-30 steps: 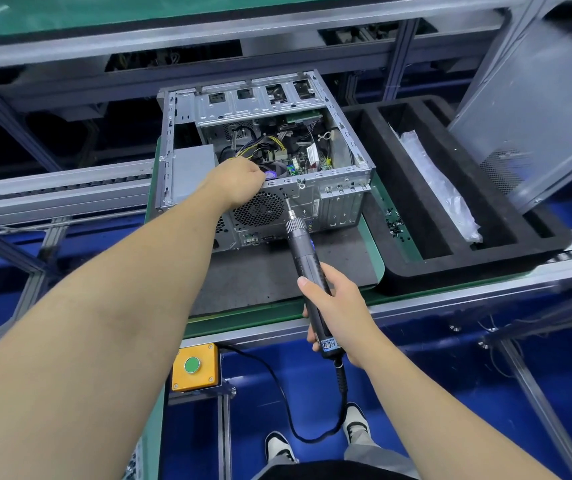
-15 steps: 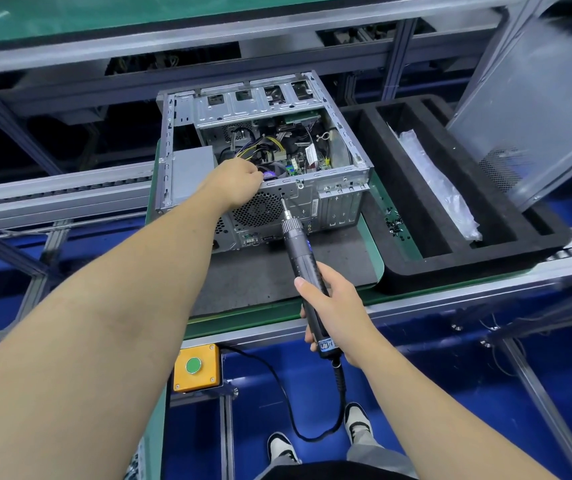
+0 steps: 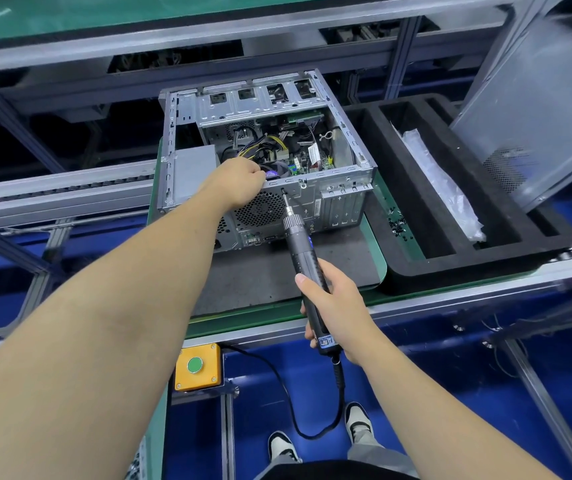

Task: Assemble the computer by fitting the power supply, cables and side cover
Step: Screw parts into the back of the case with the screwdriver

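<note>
An open silver computer case [image 3: 343, 197] lies on its side on a dark mat, its rear panel facing me. The grey power supply [image 3: 192, 168] sits in the case's left corner, with bundled cables [image 3: 263, 147] beside it. My left hand [image 3: 237, 180] grips the top rear edge of the case, fingers curled over the rim. My right hand [image 3: 334, 303] holds a black electric screwdriver [image 3: 300, 244]; its bit touches the rear panel just above the fan grille [image 3: 258, 211]. The grey side cover [image 3: 541, 109] leans upright at the far right.
A black foam tray [image 3: 416, 271] with a plastic bag [image 3: 440, 188] stands right of the case. Loose screws [image 3: 397, 223] lie on the green pallet edge. A yellow box with a green button [image 3: 197, 367] hangs below the conveyor rail. The screwdriver's cord loops down toward my shoes.
The screwdriver tip slid slightly left along the rear panel and now sits at a point above the fan grille. My left hand stays on the case edge.
</note>
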Motion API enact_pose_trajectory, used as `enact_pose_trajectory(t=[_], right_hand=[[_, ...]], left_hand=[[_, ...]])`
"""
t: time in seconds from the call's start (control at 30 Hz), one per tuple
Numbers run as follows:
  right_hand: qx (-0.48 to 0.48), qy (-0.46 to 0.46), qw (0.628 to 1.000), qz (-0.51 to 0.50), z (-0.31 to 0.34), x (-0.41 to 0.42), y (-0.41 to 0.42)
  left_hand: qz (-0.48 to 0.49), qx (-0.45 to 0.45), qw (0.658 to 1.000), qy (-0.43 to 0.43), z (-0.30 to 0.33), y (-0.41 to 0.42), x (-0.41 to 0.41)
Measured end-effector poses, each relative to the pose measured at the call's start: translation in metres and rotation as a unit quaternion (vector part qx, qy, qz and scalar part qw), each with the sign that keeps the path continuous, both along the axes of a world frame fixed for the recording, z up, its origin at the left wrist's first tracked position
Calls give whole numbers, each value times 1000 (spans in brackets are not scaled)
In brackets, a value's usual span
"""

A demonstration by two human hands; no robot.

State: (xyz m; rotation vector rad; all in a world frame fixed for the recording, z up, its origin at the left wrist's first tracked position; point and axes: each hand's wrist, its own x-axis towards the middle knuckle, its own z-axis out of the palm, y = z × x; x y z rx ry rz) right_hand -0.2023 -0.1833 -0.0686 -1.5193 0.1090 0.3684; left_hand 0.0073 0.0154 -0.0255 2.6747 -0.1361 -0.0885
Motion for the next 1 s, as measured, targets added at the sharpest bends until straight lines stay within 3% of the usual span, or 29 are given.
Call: enact_pose_trajectory(t=[1.0], right_hand=[[16,32,999,-5,6,1,1]], left_hand=[[0,-18,1000,-3,4,-1,-5]])
